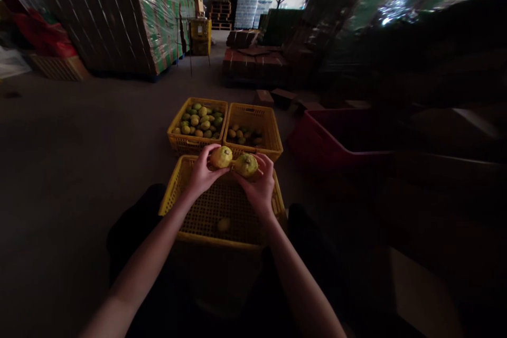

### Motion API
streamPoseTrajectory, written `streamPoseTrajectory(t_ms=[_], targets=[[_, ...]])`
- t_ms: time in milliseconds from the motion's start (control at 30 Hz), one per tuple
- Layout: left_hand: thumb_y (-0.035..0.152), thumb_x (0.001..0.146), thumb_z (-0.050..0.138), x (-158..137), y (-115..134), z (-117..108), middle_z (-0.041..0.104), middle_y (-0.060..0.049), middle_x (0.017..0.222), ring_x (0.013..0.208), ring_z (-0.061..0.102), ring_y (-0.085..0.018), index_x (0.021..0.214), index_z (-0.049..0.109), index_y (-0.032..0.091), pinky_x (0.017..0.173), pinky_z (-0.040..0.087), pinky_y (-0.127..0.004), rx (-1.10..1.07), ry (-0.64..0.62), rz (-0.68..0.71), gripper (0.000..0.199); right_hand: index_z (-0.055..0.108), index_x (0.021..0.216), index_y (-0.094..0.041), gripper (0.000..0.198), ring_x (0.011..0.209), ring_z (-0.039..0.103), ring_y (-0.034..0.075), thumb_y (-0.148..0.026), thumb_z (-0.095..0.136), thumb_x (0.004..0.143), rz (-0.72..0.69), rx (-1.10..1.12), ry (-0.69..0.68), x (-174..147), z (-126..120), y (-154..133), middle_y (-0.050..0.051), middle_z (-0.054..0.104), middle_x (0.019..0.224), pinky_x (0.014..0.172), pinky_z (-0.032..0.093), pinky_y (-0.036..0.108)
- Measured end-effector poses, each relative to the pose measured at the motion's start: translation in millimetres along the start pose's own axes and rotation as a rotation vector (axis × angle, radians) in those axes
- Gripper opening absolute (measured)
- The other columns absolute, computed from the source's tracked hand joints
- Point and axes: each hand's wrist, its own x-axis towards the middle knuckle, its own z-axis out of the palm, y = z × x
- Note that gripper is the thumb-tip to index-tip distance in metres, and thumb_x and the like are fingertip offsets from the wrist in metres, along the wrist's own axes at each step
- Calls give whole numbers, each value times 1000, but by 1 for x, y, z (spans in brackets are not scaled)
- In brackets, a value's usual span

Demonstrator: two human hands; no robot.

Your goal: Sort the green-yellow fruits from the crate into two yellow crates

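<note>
The left hand (201, 173) grips a yellow fruit (221, 157), the right hand (260, 185) a greener fruit (246, 165), above the near crate (174, 190) (almost empty). A loose grip could drop and bruise them.

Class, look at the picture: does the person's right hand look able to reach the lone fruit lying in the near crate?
Probably yes, once freed: the right hand grips a fruit above the near yellow crate, whose top is open, and nothing covers the lone fruit.

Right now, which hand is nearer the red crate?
Right. The right hand, holding a fruit, is closer to the red crate at its right; the left hand is farther across the yellow crate.
</note>
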Motion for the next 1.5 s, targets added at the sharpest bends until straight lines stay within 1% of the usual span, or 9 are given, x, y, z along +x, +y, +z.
streamPoseTrajectory(t_ms=[267, 433, 667, 767, 967, 1200, 1300, 1367, 1500], targets=[[-13, 45, 78, 0, -2, -1, 65, -5, 111, 121, 54, -20, 95, 65, 19, 96, 43, -20, -147, 102, -103, 60, 65, 95, -26, 51, 96, 59, 12, 0, 77, 53, 10, -27, 61, 0, 3, 5, -5, 68, 99, 83, 49, 21], [-8, 52, 76, 5, 0, -9, 69, 0, 99, 101, 63, -19, 92, 64, 22, 82, 52, -24, -217, 84, -201, 51, 65, 98, -25, 56, 85, 63, 13, 1, 78, 50, 70, 87, -69, 3, 1, 2, -4, 71, 92, 76, 52, 24], [20, 73, 61, 3, 19, -18, 68, -9, 107, 115, 59, -29, 111, 62, 18, 90, 52, -40, -581, -127, -424, 38, 65, 99, -22, 33, 83, 68, 17, -15, 66, 67, 355, 465, -148, 7, -1, -8, 0, 73, 94, 80, 56, 34], [36, 83, 52, 0, 18, -15, 69, -9, 104, 108, 62, -29, 110, 62, 17, 86, 53, -40, -660, -132, -513, 35, 66, 97, -19, 22, 80, 69, 19, -26, 55, 79, 540, 593, -156, 7, 1, -9, 4, 73, 89, 77, 58, 36], [51, 88, 44, -1, -1, -11, 66, -9, 89, 76, 62, -17, 111, 60, 15, 63, 52, -26, -780, -54, -638, 46, 66, 88, -18, 37, 59, 66, 17, -50, 48, 85, 739, 710, -107, 3, 4, 0, 3, 72, 72, 41, 49, 24], [42, 84, 51, -6, -8, -15, 66, -5, 85, 61, 57, -11, 123, 58, 23, 58, 48, -24, -742, -154, -600, 44, 67, 91, -17, 48, 61, 67, 17, -55, 38, 89, 818, 735, -179, 7, -3, 4, 6, 73, 71, 50, 55, 27], [35, 86, 49, -5, -4, -16, 68, -4, 102, 81, 65, -15, 128, 54, 32, 67, 51, -26, -746, -96, -576, 42, 66, 94, -18, 48, 65, 68, 18, -55, 36, 91, 850, 750, -172, 8, -6, 5, 6, 73, 73, 52, 56, 28], [33, 87, 48, -2, -6, -19, 67, -5, 109, 95, 66, -17, 128, 54, 29, 71, 54, -27, -780, -35, -607, 41, 66, 95, -19, 44, 65, 68, 18, -54, 39, 90, 857, 762, -148, 8, -8, 6, 5, 73, 74, 53, 56, 29], [32, 86, 47, -1, -32, -30, 68, -8, 94, 82, 68, -16, 113, 59, 17, 62, 55, -22, -667, 287, -868, 33, 65, 95, -19, 35, 64, 69, 18, -48, 47, 88, 810, 777, -142, 9, -14, -1, 4, 74, 78, 53, 57, 29]])
